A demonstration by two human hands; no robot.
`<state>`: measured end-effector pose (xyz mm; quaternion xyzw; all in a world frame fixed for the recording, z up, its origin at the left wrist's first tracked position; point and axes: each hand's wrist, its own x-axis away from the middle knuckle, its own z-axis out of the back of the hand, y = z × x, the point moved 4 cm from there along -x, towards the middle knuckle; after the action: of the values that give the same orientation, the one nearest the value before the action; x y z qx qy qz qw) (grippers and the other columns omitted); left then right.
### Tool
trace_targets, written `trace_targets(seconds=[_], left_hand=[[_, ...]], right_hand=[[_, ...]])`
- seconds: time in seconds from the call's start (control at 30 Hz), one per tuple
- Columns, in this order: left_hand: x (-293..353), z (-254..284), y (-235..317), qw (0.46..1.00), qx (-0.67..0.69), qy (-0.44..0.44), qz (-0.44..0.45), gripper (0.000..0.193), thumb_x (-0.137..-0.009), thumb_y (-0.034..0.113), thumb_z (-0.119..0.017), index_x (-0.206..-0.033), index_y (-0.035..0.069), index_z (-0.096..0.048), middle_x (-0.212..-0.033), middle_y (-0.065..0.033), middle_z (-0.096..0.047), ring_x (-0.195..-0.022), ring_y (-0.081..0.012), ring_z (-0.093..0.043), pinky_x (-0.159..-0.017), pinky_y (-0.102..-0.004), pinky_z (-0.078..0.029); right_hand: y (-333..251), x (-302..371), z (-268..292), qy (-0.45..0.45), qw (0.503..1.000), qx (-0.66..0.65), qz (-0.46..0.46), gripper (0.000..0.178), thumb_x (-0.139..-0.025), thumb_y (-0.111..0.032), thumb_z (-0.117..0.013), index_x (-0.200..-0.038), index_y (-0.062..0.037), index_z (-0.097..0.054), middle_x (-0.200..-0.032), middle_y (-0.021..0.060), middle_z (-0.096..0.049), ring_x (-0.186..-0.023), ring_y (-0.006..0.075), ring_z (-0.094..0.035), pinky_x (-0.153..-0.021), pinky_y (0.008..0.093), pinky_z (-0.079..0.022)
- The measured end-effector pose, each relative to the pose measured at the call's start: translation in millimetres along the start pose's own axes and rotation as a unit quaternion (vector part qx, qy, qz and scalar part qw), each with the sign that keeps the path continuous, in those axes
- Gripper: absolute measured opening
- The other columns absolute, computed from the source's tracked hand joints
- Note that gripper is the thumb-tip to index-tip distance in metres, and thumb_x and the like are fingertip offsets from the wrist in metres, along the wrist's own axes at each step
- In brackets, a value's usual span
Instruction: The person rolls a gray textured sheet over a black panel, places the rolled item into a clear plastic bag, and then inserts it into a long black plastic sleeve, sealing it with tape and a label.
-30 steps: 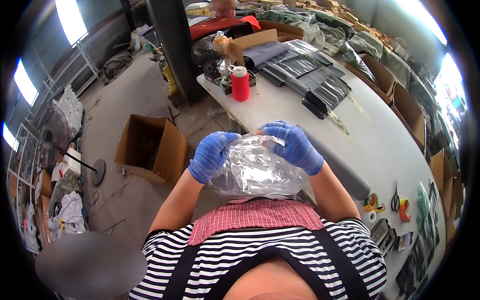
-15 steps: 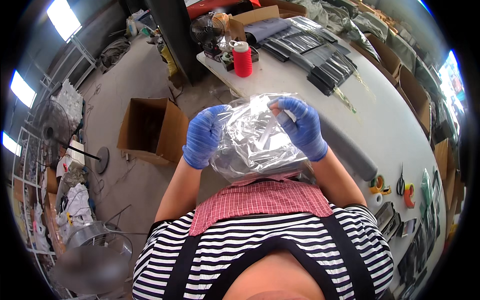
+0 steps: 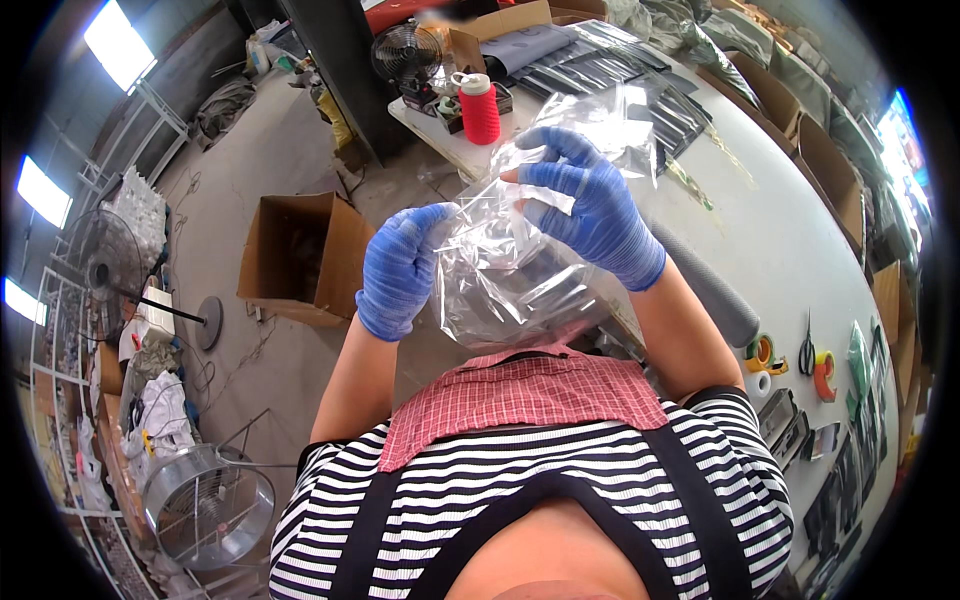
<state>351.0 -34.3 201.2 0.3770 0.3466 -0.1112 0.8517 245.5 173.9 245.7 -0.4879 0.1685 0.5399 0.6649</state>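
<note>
In front of my chest hangs a crinkled clear plastic bag, its film catching bright glare. My left hand, in a blue knit glove, pinches its left edge with thumb and fingers together. Across the upper right part of the film is my right hand, in a matching glove with bare fingertips showing. Its fingers are bent with gaps between them, and film runs between fingers and thumb. Loose film spreads beyond that hand over the table. Glare hides exactly where the right fingertips grip.
A light table curves along my right, bearing a grey roll, black-and-clear packets, a red bottle, tape rolls and scissors. At left stand an open cardboard box and a drum fan.
My right hand has moved up and its fingers have spread wider. The film now stretches farther up and right over the table. My left hand has shifted slightly left, still pinching the edge.
</note>
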Motion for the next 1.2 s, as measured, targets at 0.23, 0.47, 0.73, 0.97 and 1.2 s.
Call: trace_targets(seconds=[0.23,0.47,0.73,0.97,1.2], left_hand=[[8.2,-3.8,-3.1,0.994,0.095,-0.029,0.04,0.018,-0.095,0.009,-0.065,-0.111,0.003,-0.07,-0.095,-0.0119,-0.072,-0.085,-0.0216,-0.068,-0.079,-0.0317,-0.053],[11.7,-9.3,-10.2,0.981,0.169,-0.073,0.062,0.02,-0.095,0.004,-0.063,-0.114,0.001,-0.069,-0.101,-0.0094,-0.073,-0.09,-0.0149,-0.067,-0.082,-0.0286,-0.053],[7.1,-9.3,-5.6,0.964,0.219,-0.122,0.086,0.037,-0.095,0.002,-0.063,-0.132,0.003,-0.061,-0.092,-0.0027,-0.067,-0.084,-0.0096,-0.059,-0.082,-0.0254,-0.05],[7.7,-16.4,2.9,0.962,0.223,-0.149,0.05,0.062,-0.098,0.008,-0.061,-0.154,0.008,-0.035,-0.101,-0.0065,-0.066,-0.088,-0.0134,-0.062,-0.083,-0.0265,-0.051],[-8.1,-15.2,20.0,0.964,0.137,-0.19,-0.125,0.04,-0.101,0.015,-0.058,-0.139,0.006,-0.056,-0.121,-0.0137,-0.066,-0.109,-0.0198,-0.064,-0.087,-0.0287,-0.052]], right_hand=[[0.9,-3.7,-1.1,0.019,0.999,0.021,-0.027,0.014,-0.084,-0.011,-0.078,-0.094,-0.0036,-0.073,-0.091,0.0066,-0.071,-0.078,0.0143,-0.064,-0.069,0.0274,-0.053],[3.5,-4.3,1.0,0.007,0.989,-0.058,-0.134,0.017,-0.087,-0.016,-0.076,-0.095,-0.0009,-0.072,-0.083,0.0053,-0.066,-0.075,0.0088,-0.061,-0.071,0.0252,-0.051],[14.2,-5.5,3.6,-0.067,0.946,-0.161,-0.272,0.024,-0.09,-0.02,-0.072,-0.097,0.0026,-0.073,-0.079,0.0046,-0.069,-0.076,0.0076,-0.061,-0.072,0.0253,-0.051],[21.8,-8.3,3.1,-0.066,0.943,-0.094,-0.313,0.037,-0.089,-0.034,-0.074,-0.084,0.0025,-0.072,-0.07,0.0037,-0.066,-0.069,0.0067,-0.058,-0.064,0.0251,-0.049],[24.0,-10.5,2.6,-0.085,0.94,-0.066,-0.324,0.036,-0.09,-0.034,-0.073,-0.085,0.0015,-0.072,-0.071,0.0026,-0.065,-0.069,0.0072,-0.058,-0.066,0.024,-0.048]])
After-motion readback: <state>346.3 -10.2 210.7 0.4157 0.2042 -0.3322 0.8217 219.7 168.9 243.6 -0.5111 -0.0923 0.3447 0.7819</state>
